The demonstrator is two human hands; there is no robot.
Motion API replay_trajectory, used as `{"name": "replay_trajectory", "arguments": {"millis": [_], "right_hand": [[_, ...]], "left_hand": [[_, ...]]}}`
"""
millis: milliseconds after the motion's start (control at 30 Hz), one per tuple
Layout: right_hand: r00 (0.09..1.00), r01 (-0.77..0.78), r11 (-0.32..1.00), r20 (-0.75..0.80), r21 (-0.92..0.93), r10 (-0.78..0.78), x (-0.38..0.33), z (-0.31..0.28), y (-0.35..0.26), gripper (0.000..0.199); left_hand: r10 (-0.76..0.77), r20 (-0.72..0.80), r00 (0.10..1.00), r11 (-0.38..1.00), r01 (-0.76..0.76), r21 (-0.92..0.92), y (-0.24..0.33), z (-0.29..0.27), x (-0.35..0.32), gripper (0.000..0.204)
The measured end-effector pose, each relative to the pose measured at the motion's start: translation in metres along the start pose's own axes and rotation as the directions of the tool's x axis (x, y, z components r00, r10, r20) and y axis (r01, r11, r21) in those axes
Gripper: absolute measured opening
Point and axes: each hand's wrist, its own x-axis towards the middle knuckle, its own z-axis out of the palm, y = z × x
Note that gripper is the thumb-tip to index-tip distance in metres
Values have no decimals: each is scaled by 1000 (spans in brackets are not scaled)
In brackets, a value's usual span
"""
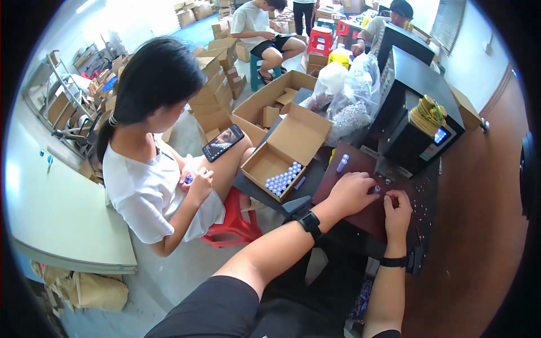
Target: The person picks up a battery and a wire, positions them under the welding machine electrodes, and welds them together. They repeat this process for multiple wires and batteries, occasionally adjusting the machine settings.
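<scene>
My left hand (354, 194) is closed on a small purple cylindrical battery cell (377, 190), held at its fingertips above a dark reddish-brown mat (360, 219). Just to its right, my right hand (398, 209) has thumb and index finger pressed together; what they pinch, if anything, is too small to make out. Beyond my left hand, purple cells (342, 164) stand on the mat. An open cardboard box (256, 164) to the left holds several cells grouped in its near right corner. One loose cell (300, 183) lies beside that box.
A black machine (420, 112) with a lit screen and a coil of yellow cord (428, 116) stands behind my hands. Clear plastic bags (355, 96) sit beside it. Small bits dot the bench at right. On my left, a seated person (152, 158) handles small purple pieces, a phone (223, 143) on the lap.
</scene>
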Motion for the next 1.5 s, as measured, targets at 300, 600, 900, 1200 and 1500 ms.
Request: {"name": "replay_trajectory", "arguments": {"millis": [300,600,900,1200,1500], "right_hand": [[991,-8,996,130,-83,19,-81,-77,-19,7],[965,-190,956,137,-225,224,-211,-154,-5,8],[746,-561,687,79,-461,661,-465,-155,225,18],[822,-468,704,29,-535,568,-410,-132,181,30],[978,-117,866,-208,-486,15,-130,-152,131,20]], "left_hand": [[202,-333,921,973,-227,-35,18,-32,-53,33],[-278,-282,918,960,272,-60,-58,-48,-16,98],[-120,-257,959,987,144,76,-56,-20,6,31],[-112,-170,979,960,63,-273,0,-26,-4,27],[-182,-75,980,948,155,-278,-10,-9,-1,28]]}}
